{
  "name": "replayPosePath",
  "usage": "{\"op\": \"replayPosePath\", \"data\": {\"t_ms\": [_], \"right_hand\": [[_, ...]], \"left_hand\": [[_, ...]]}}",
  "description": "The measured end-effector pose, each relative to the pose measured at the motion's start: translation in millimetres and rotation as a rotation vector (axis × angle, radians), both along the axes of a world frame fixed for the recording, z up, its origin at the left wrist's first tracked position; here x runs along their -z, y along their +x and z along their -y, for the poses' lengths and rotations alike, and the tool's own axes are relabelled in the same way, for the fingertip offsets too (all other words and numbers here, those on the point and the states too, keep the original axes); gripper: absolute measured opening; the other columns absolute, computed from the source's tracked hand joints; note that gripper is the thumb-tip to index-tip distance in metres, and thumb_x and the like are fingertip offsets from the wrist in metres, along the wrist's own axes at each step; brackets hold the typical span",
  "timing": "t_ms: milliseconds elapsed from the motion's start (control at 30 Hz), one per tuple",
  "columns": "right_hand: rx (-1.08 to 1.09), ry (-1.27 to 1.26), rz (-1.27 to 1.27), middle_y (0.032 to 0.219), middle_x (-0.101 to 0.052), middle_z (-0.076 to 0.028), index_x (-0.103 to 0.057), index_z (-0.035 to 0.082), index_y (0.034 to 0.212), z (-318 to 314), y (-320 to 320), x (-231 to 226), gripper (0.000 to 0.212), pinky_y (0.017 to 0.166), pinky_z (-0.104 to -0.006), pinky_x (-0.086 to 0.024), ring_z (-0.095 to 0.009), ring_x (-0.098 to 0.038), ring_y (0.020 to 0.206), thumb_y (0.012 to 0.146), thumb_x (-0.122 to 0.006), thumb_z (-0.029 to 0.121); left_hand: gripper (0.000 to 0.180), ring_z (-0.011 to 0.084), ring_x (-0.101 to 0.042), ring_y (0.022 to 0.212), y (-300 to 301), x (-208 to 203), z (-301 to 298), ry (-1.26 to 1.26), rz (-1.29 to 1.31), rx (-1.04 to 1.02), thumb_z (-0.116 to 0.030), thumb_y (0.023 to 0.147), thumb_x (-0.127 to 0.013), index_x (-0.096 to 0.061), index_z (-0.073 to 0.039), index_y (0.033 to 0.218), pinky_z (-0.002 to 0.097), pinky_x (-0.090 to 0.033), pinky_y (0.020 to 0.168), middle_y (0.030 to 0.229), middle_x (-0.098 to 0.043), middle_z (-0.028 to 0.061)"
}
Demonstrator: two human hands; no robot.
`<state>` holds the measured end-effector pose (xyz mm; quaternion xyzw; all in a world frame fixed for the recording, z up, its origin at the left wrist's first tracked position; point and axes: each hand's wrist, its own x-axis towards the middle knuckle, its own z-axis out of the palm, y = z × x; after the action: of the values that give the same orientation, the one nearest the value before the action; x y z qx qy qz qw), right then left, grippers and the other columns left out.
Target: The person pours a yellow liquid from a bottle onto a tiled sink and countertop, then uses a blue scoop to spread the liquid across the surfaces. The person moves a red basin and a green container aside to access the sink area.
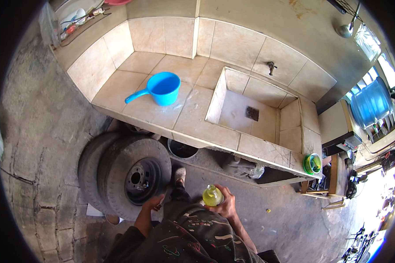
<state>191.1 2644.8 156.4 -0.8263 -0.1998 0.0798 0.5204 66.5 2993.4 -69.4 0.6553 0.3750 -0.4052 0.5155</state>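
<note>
My right hand [227, 204] is wrapped round a clear bottle of yellow liquid [213, 196], holding it upright in front of my body, below the counter. The bottle's narrow neck points up, and I see no cap on it. My left hand [154, 203] hangs low beside the car tire [118, 188], its fingers curled in. A small pale bit shows at its fingertips, too small to name. On the tiled counter [131, 103] stands a blue dipper [163, 90] with its handle to the left.
A tiled sink basin [264, 137] with a dark drain sits right of the dipper, below a wall faucet [271, 68]. A green bowl [312, 163] rests at the counter's right end. Under the counter is a black bucket [182, 149]. A small yellow object [268, 211] lies on the floor.
</note>
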Motion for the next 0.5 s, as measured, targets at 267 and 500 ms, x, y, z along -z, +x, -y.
{"op": "replayPosePath", "data": {"t_ms": [267, 500], "right_hand": [[0.135, -0.027, 0.026, 0.104, -0.063, -0.017, -0.058, 0.003, 0.120, 18, 5, 6, 0.080, 0.086, -0.0402, -0.051, -0.032, -0.063, 0.095, 0.050, -0.091, 0.026], [0.268, 0.040, 0.038, 0.104, -0.065, -0.017, -0.057, 0.001, 0.119, 36, 13, 18, 0.084, 0.085, -0.0401, -0.051, -0.031, -0.064, 0.096, 0.049, -0.092, 0.030]], "left_hand": [[0.066, 0.0289, -0.063, 0.065, 11, -8, -12, 0.140, 0.119, -0.080, -0.057, 0.091, -0.046, -0.057, 0.007, 0.104, 0.0411, -0.054, 0.059, 0.081, -0.063, 0.0202], [0.066, 0.0285, -0.064, 0.065, 3, -1, -15, 0.188, 0.122, -0.088, -0.056, 0.090, -0.049, -0.059, 0.008, 0.104, 0.0404, -0.054, 0.058, 0.080, -0.063, 0.0200]]}}
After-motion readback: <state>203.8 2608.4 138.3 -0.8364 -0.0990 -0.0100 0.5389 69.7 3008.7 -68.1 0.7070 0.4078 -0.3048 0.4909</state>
